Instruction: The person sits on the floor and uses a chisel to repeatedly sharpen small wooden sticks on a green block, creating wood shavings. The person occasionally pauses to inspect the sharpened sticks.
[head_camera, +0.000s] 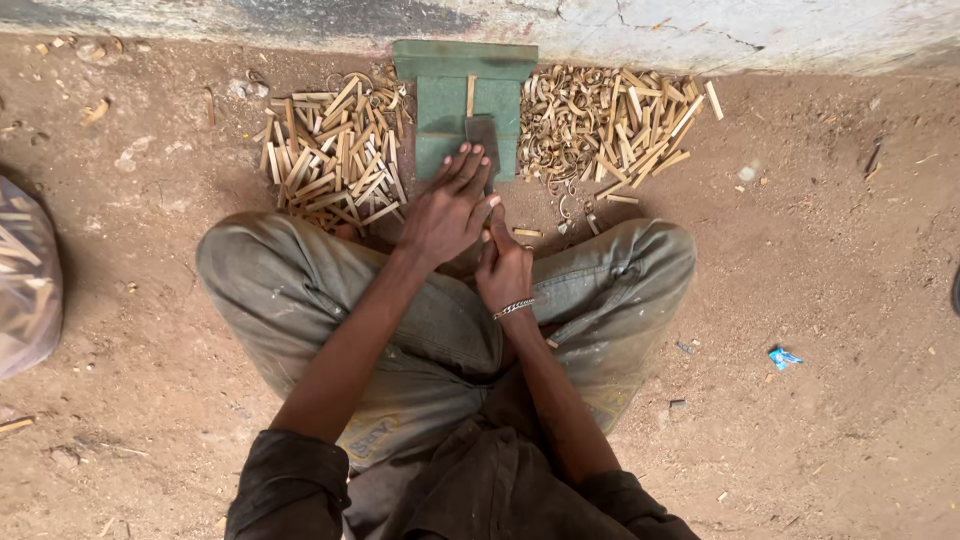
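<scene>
green wooden block (462, 105): flat, upright against the foot of the cracked wall (700, 30), standing on the dirt floor (820, 300); taken here as the landmark. dark metal blade (482, 140): lies on the face of the block, lower middle, with a thin pale wood strip (470, 95) just above it. left hand (447, 210): directly below the block, fingers spread and laid flat, fingertips pressing on the blade and the block's lower edge; open, gripping nothing. right hand (503, 262): just below and slightly right of the left hand, further from the block, curled closed around a small piece, a sliver of pale wood (487, 235) showing at the top of the fist; what else it holds cannot be told. metal bracelet (513, 308): on the right wrist. pile of cut wooden sticks (335, 155): left of the block, touching its side, short flat lengths lying crosswise. heap of curled shavings and offcuts (610, 125): right of the block, just beside it. grey trousers (300, 285): crossed legs below the block, knees out to either side. plastic bag (25, 280): far left of the block, well apart. blue scrap (783, 357): lower right of the block, well apart.
</scene>
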